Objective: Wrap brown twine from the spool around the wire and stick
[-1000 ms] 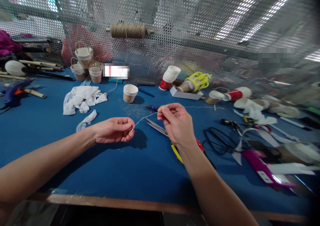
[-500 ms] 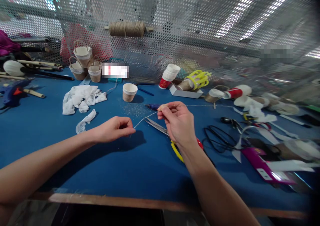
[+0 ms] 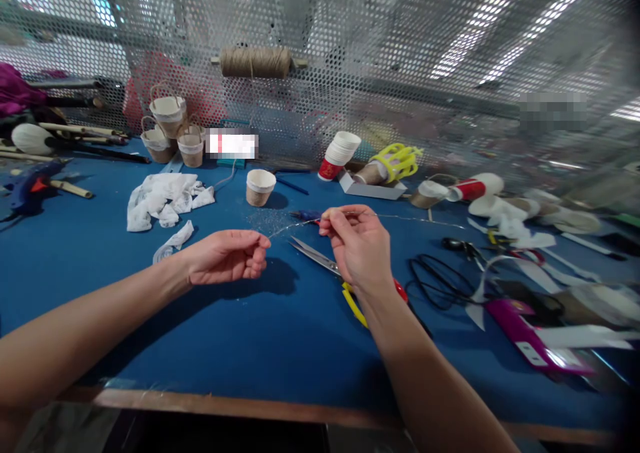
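Held a thin, silvery twisted wire (image 3: 293,227) above the blue tabletop (image 3: 210,359), nearer the body than the upright burlap-wrapped cup (image 3: 259,197) and stretching away to its right. Pinched it between thumb and index fingertip of the left hand (image 3: 227,258), in front of the cup and slightly left, with the other fingers curled loosely toward the palm. Gripped it farther along between thumb and forefinger of the right hand (image 3: 357,243), in front of the cup and to its right, leaving a loose length extending out beyond the knuckles. Had the 2 hands apart, linked only by the slightly bowed span of wire. Had a blue-handled tool (image 3: 304,215) lying close to that span, just right of the cup, and scissors (image 3: 323,259) with yellow and red handles, partly hidden by the right hand, nearer the body than the cup. Could not tell the exact kind of the blue-handled tool. Saw a white lace heap (image 3: 157,196) left of the cup, and farther back to its left 3 handled burlap cups (image 3: 173,126), 1 resting on 2. Also saw a twine spool (image 3: 256,61) behind and above the cup, a leaning paper-cup stack (image 3: 342,151) to its right, and a purple device (image 3: 517,333) well off to the right.
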The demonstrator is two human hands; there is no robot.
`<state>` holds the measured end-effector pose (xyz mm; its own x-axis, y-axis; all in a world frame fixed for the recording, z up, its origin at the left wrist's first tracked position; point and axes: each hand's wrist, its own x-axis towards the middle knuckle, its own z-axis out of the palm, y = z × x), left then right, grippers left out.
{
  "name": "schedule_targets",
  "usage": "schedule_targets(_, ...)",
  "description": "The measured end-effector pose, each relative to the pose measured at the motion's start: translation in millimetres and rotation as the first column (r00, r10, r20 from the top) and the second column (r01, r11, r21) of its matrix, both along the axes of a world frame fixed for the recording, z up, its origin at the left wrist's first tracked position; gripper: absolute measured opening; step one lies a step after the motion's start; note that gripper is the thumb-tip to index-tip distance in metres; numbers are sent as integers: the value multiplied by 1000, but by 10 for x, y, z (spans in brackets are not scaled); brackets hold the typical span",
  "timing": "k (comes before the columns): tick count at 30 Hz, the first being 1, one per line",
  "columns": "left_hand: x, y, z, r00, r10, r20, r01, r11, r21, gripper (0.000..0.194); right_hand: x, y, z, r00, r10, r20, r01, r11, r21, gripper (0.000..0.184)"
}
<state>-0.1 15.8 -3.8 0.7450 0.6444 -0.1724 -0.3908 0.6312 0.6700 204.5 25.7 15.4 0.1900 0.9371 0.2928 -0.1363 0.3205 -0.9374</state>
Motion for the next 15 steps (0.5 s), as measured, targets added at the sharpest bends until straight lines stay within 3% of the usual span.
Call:
schedule_targets(8,66,-113,-20,993,-92,72,91,996,19,22,-43,-35,19,999,15,-29,-15,1000,8,16)
schedule_targets(11,77,-132,14,997,-72,-11,73,990,124,27,-34,-42,30,1000,2,5,-2,1000,9,15)
schedule_targets(13,72,-114,23,975,25,-222,58,932,358,29,-28,-45,19,999,-16,42,15,1000,21,14)
schedule_targets(14,66,-95,21,926,143,-350,60,858,509,27,-28,-46,6,997,-26,68,24,999,33,13)
schedule_targets(15,57,-72,16,844,295,-447,85,750,656,25,-29,-46,-10,995,-36,98,32,998,45,12)
